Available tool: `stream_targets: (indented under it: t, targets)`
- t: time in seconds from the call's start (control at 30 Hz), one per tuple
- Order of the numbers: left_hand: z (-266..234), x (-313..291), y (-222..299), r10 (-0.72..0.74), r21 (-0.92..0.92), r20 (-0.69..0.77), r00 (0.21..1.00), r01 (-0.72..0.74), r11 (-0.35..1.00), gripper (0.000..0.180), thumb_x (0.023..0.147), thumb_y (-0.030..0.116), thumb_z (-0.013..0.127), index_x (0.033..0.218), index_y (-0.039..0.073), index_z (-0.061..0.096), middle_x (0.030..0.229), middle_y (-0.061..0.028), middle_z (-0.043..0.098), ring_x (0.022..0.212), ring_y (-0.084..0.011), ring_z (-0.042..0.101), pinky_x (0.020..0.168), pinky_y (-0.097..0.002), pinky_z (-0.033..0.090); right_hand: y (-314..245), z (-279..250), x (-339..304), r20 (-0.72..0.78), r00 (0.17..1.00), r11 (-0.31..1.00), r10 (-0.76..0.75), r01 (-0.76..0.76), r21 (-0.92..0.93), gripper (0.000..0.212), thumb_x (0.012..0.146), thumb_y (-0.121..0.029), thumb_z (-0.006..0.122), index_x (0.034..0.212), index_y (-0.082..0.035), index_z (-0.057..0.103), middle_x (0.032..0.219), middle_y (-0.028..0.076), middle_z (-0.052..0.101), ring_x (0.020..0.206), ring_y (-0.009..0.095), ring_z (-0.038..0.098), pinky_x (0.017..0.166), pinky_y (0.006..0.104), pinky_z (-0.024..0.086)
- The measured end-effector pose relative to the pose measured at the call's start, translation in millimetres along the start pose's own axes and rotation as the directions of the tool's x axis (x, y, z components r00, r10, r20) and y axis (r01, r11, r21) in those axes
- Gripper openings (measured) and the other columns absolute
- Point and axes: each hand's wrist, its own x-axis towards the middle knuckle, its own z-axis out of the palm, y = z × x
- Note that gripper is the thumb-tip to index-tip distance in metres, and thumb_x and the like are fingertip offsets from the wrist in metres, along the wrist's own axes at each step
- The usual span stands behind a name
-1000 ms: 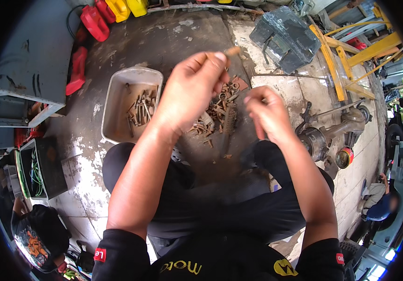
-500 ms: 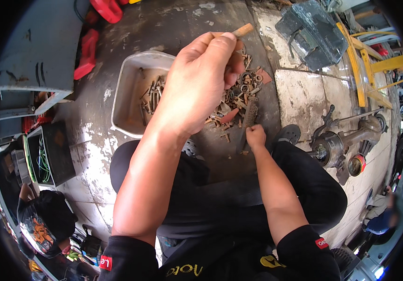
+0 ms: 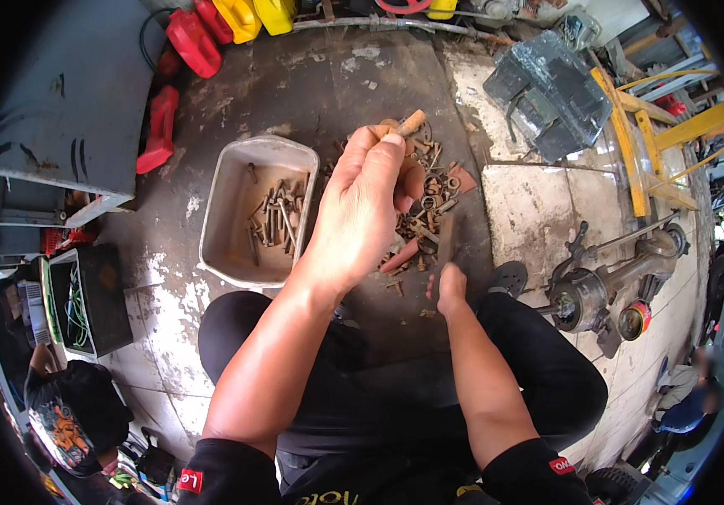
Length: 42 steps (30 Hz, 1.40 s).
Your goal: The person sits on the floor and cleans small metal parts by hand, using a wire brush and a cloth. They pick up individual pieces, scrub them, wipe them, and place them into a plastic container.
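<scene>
My left hand (image 3: 366, 189) is raised over the floor, closed in a pinch on a short rusty pin (image 3: 412, 123) whose brown end sticks out past the thumb. Lower and to the right, my right hand (image 3: 452, 286) is loosely closed round the handle of a wire brush (image 3: 446, 238); its bristles cannot be made out clearly. Beyond the hands lies a pile of rusty bolts, nuts and rings (image 3: 431, 202), partly hidden by my left hand. A pale rectangular tub (image 3: 213, 202) to the left holds several rusty bolts (image 3: 275, 220).
Red cans (image 3: 194, 42) and yellow cans stand at the far left. A black case (image 3: 551, 93) and a yellow frame (image 3: 631, 143) are at the right, with an axle assembly (image 3: 581, 299) nearer. One person (image 3: 76, 412) works at the lower left; others are at the far right.
The view has shifted, showing more of the far floor. My left hand with the pin sits lower in the picture, uncovering the tub. The right hand's fingers have loosened from a tighter fist.
</scene>
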Motion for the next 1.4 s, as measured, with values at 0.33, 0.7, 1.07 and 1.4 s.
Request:
stream_targets:
  t: [0.33,0.7,1.07,1.4]
  targets:
    - [2.6,-0.5,-3.2,-0.065,-0.103,-0.009,0.998,0.064,0.993,0.034,0.105,0.033,0.039,0.1,0.003,0.053,0.071,-0.0001,0.046,0.065,-0.0113,0.039,0.061,-0.0272,0.033,-154.5,-34.3,-213.3,0.382,0.53,0.577,-0.757,0.817,0.011,0.035,0.095,-0.024,0.07,0.115,-0.002,0.052,0.086,0.005,0.061,0.06,0.01,0.059,0.04,0.0231,0.045]
    - [24.9,-16.8,-34.9,-0.002,0.458,0.116,0.993,-0.052,0.888,0.039,0.108,0.033,0.032,0.105,-0.003,0.046,0.096,-0.0279,0.066,0.099,-0.0449,0.064,0.087,-0.0484,0.048,-98.6,-67.6,-246.0,0.383,0.181,0.054,-0.906,0.946,-0.32,0.041,0.096,-0.021,0.065,0.125,0.006,0.054,0.093,0.021,0.071,0.083,0.029,0.072,0.075,0.0374,0.055]
    - [15.7,-6.3,-39.8,-0.09,0.925,0.264,0.96,-0.226,0.307,0.029,0.104,0.028,0.039,0.103,-0.001,0.04,0.081,-0.0271,0.067,0.086,-0.0448,0.067,0.09,-0.0534,0.045,-121.1,-49.3,-243.7,0.39,0.406,0.201,-0.826,0.86,-0.469,0.05,0.096,-0.034,0.063,0.123,0.008,0.057,0.098,0.031,0.069,0.095,0.044,0.068,0.08,0.0458,0.054]
    - [22.3,-10.0,-55.2,-0.064,0.606,0.308,0.949,-0.144,0.782,0.04,0.108,0.035,0.034,0.115,-0.001,0.049,0.087,-0.0192,0.062,0.084,-0.0315,0.062,0.079,-0.0406,0.049,-141.0,-63.9,-251.4,0.232,0.392,0.387,-0.89,0.919,-0.068,0.043,0.097,-0.023,0.069,0.126,0.005,0.053,0.104,0.011,0.071,0.092,0.015,0.065,0.082,0.0299,0.051]
